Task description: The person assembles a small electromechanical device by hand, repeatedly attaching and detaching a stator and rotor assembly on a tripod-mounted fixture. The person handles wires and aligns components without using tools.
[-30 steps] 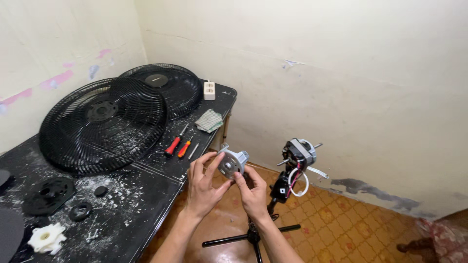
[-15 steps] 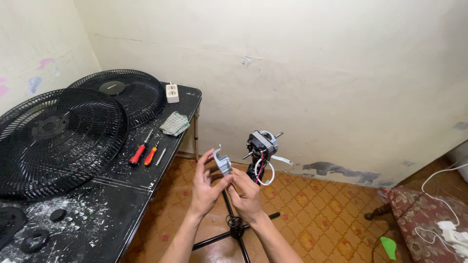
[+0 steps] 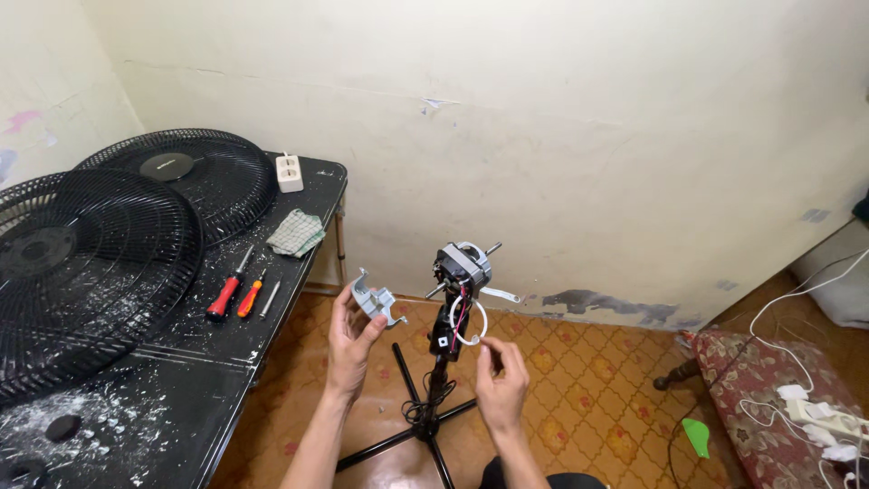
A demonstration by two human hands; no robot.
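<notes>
A: Hands first. What are they doing?

B: The left hand (image 3: 355,330) has its fingers (image 3: 342,306) closed around a small grey bracket (image 3: 374,299), held up at about nine o'clock from the bare fan motor (image 3: 463,264). The right hand (image 3: 501,385) sits below the motor at five o'clock, fingertips pinched on the white wire loop (image 3: 469,328) hanging from it.

A: And the motor itself?

B: Upright on top of a black stand (image 3: 433,398) on the tiled floor, well apart from the tabletop (image 3: 181,398). No housing, no blades, wires showing.

A: So how far along does it look?

B: Well stripped down, I'd judge. Both black fan guards (image 3: 118,244) are off and lying on the tabletop at ten o'clock. Two red screwdrivers (image 3: 233,292) lie beside them, near a folded cloth (image 3: 295,232). The bracket is off the motor; the motor and its wiring remain on the stand.
</notes>
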